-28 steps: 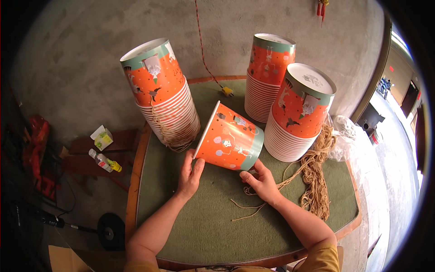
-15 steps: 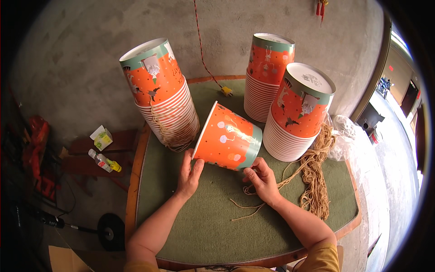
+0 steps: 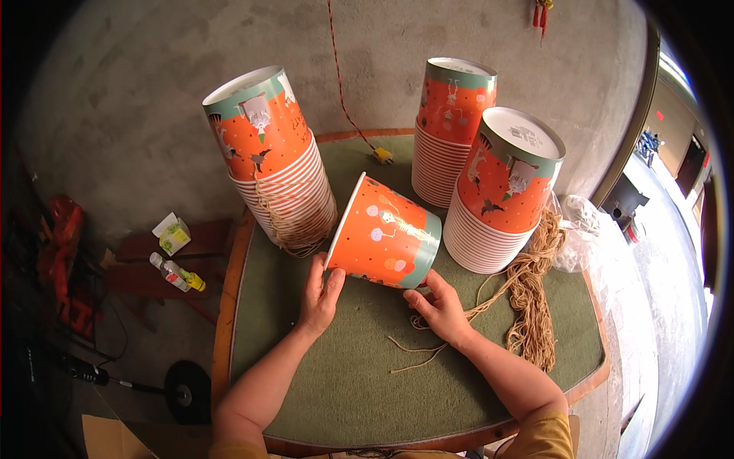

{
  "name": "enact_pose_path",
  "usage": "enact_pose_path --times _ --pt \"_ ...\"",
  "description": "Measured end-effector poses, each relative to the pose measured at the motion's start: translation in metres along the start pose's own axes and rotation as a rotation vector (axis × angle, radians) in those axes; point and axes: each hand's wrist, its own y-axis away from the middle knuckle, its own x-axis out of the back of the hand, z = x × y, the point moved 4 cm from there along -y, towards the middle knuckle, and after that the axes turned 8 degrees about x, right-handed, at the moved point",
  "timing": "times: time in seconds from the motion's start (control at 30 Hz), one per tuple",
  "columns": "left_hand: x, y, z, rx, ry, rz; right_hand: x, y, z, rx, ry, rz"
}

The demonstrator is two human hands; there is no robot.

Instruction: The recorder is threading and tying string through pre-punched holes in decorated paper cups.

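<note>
An orange paper bucket with a green band and skeleton print lies tilted on its side above the table, its white rim to the left. My left hand is closed on the rim's lower edge, thumb outside and fingers partly hidden. At the green base end, my right hand has its fingers curled against the lower edge; some fingertips are hidden. Loose tan cord trails just below the right hand, running to a thick hank of cord on the right.
Upside-down stacks of matching buckets stand at the left, back right and right. Cord is wound around the left stack. A yellow plug lies at the back of the green table. Clear plastic sits at the right edge.
My right hand has shifted slightly left along the bucket's base, its thumb moving closer in. The bucket and my left hand have barely moved.
</note>
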Motion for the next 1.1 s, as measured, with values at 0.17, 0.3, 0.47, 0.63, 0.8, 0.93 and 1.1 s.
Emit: enact_pose_path --times 0.17,0.3,0.47,0.63,0.8,0.93,1.1 --pt "0.003 0.002 -0.004 0.034 -0.002 -0.020 0.001 0.001 -0.001 0.040 -0.029 0.020" --pt "0.000 0.001 -0.004 -0.008 0.002 -0.011 0.003 0.002 -0.005 0.051 -0.140 0.062" --pt "0.001 0.002 -0.004 0.012 0.016 -0.017 0.001 0.003 -0.004 -0.012 -0.260 0.079" --pt "0.000 0.002 -0.004 0.020 0.028 -0.021 0.000 0.000 -0.008 -0.024 0.011 -0.005" --pt "0.000 0.001 -0.006 -0.012 0.014 -0.008 0.000 -0.001 -0.008 0.048 0.097 0.005" --pt "-0.001 0.002 -0.006 0.025 0.030 -0.010 0.003 0.000 -0.003 0.060 0.116 0.009" --pt "-0.002 0.002 -0.004 -0.026 -0.010 -0.012 0.004 0.000 0.000 0.063 0.022 0.054"
